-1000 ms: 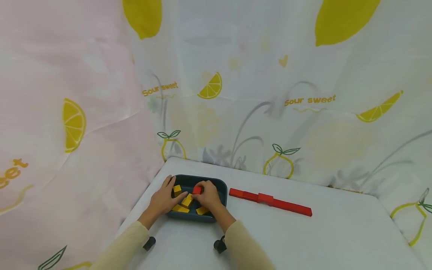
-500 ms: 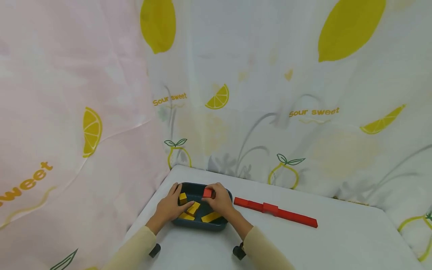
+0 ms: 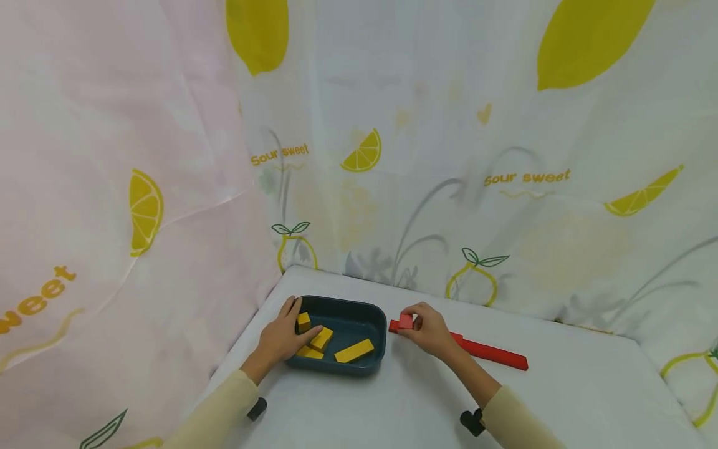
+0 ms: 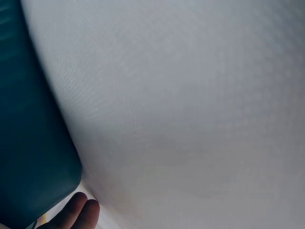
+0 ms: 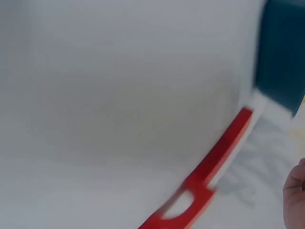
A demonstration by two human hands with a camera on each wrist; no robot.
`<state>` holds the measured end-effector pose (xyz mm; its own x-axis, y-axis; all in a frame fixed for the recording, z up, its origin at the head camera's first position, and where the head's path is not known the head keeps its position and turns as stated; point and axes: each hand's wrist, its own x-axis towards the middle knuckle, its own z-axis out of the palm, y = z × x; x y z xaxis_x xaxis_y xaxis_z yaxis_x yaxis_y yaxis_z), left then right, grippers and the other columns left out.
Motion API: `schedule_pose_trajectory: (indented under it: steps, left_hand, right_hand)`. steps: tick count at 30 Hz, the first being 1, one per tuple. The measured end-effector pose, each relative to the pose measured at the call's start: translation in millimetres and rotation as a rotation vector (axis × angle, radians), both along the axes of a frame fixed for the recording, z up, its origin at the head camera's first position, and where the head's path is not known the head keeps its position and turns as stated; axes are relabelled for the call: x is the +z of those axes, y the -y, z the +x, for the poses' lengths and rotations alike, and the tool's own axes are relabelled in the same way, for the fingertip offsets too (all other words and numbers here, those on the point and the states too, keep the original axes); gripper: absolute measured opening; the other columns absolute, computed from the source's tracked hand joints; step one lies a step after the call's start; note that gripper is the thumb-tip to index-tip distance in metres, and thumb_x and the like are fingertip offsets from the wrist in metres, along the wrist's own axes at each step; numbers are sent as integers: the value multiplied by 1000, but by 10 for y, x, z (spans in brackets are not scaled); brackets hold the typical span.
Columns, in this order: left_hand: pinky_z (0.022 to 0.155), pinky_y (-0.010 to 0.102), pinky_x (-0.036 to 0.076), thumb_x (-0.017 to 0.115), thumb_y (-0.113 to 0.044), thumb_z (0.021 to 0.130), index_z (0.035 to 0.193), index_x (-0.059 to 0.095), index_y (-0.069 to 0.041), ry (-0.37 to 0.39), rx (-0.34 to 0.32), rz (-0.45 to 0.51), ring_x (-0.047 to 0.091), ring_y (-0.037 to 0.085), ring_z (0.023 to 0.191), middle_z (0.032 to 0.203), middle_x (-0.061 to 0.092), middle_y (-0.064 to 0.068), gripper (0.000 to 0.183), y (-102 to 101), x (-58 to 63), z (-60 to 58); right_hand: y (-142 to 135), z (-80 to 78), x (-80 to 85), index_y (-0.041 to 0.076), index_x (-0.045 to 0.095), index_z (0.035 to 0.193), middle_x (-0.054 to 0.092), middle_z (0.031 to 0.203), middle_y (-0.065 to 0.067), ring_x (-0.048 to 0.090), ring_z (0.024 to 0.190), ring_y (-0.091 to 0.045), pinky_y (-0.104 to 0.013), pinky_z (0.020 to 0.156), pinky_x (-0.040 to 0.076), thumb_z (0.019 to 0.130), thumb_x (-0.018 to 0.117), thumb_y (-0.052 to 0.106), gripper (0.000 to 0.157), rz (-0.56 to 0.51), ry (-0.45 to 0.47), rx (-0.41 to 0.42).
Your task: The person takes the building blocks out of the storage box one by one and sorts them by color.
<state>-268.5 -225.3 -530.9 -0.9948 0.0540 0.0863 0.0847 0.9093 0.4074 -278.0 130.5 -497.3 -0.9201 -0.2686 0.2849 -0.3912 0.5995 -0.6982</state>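
A dark blue tray (image 3: 342, 369) at the left of the table holds several yellow blocks (image 3: 354, 351). My left hand (image 3: 278, 340) rests along the tray's left side, fingers extended and the thumb reaching over the inside near a yellow block. In the left wrist view two fingertips (image 4: 90, 209) show at the tray's outer corner. Thumb and fingers of my right hand (image 3: 430, 330) pinch a small red block (image 3: 406, 321) right of the tray. It overlaps the left end of a row of red blocks (image 3: 493, 353). The right wrist view shows an arch-shaped red block (image 5: 195, 202) in that row.
The white table (image 3: 392, 405) runs back to a lemon-print curtain (image 3: 415, 206), with a pink curtain (image 3: 191, 249) along its left edge. A black wrist camera (image 3: 473, 422) sits under the right forearm, another black camera (image 3: 257, 409) by the left.
My right hand has lifted the red block out of the tray and carried it right to the red row's left end. The left hand has stayed at the tray.
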Motion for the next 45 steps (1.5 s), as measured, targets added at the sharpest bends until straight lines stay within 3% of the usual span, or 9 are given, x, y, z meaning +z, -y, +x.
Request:
schedule_pose_trajectory:
  steps: [7,13,18,24,38,45]
  left_hand:
    - [82,52,54,53,-73,87,157,22,-5,4,-14,-27,59,41,116,163,18,20,103,-9,19,-22]
    - [81,52,54,54,-71,87,158,21,-5,12,-15,-25,60,42,115,163,16,20,102,4,5,-26]
    - [79,52,54,53,-71,88,158,20,-5,11,-22,-16,61,42,112,164,15,21,101,-5,26,-52]
    - [80,52,54,53,-70,89,158,19,-4,30,-31,-15,61,43,111,163,14,22,101,-4,35,-62]
    - [86,59,51,51,-72,89,158,18,-5,30,-24,-2,53,46,123,163,14,22,102,11,30,-71]
    - [91,61,48,49,-75,88,158,18,-6,36,-24,4,50,47,128,164,14,22,104,3,9,-75]
  right_hand:
    - [-840,192,-73,6,70,108,61,104,-7,55,80,-15,-19,65,49,80,82,11,30,92,98,-145]
    - [-1355,368,-85,2,68,110,63,106,-11,57,84,-18,-21,67,51,81,79,7,31,169,83,-200]
    - [-1694,396,-71,1,68,113,64,109,-14,57,84,-20,-24,68,51,83,77,6,32,228,88,-246]
    - [-1997,433,-123,-1,68,112,63,109,-20,58,84,-23,-27,63,50,82,77,6,32,266,137,-265]
    - [-2417,399,-210,-5,68,106,63,95,-22,59,79,-28,-37,66,51,79,74,1,28,356,87,-300]
    - [-2541,391,-293,-6,67,108,64,99,-26,59,86,-34,-43,70,54,83,71,4,28,344,202,-329]
